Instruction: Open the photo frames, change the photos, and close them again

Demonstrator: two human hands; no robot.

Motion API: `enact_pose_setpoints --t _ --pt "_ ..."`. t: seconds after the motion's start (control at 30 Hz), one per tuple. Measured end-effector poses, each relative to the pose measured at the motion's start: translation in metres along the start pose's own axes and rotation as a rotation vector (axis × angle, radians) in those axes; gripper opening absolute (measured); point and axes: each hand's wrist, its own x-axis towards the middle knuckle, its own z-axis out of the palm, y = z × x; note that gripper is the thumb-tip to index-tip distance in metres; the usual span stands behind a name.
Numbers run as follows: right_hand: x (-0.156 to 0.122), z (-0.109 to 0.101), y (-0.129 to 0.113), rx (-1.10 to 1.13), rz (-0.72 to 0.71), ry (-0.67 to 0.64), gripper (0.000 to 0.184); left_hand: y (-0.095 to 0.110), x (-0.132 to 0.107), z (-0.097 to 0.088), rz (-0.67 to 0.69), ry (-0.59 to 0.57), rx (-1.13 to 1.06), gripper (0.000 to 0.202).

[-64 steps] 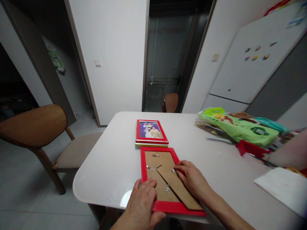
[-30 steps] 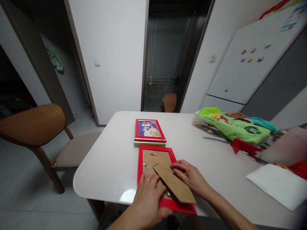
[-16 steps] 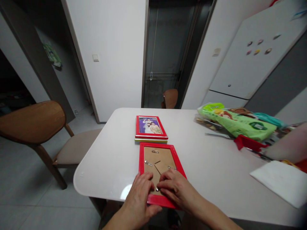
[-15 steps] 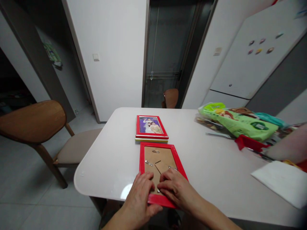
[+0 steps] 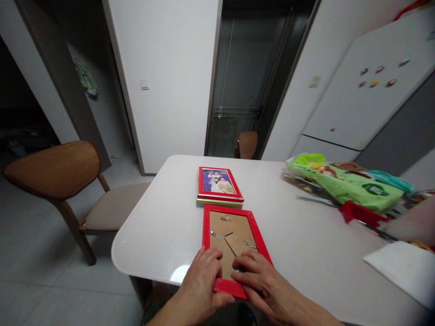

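Cardboard stand (image 5: pixel 242 235), swung out 1 s ago, now folded flat, closing the red frame (image 5: pixel 206 226); left hand (image 5: pixel 203 281) pinches its near edge, right hand (image 5: pixel 262 284) presses flat alongside.

Free room, as I read it from my station: bare white tabletop (image 5: pixel 159 235) in the lower left, and a wide bare band right of centre. Obstacles: the red face-down picture frame (image 5: pixel 234 228) with brown backing at lower centre; a stack of red photo frames (image 5: pixel 219 185) just above it; green plastic snack bags (image 5: pixel 343 186) and a white paper sheet (image 5: pixel 403 269) at right.
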Motion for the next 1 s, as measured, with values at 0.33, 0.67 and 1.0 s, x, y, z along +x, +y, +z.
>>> enact_pose_setpoints --t 0.33,0.67,1.0 --pt "0.073 0.024 0.028 -0.082 0.289 0.245 0.020 -0.002 0.001 0.001 0.030 0.020 -0.013 0.038" --pt "0.085 0.030 0.027 -0.099 0.261 0.191 0.021 -0.009 0.002 0.007 0.054 0.029 -0.020 0.040" --pt "0.094 0.015 0.076 -0.117 0.505 0.355 0.021 -0.008 0.000 0.010 0.029 0.025 0.029 0.044"
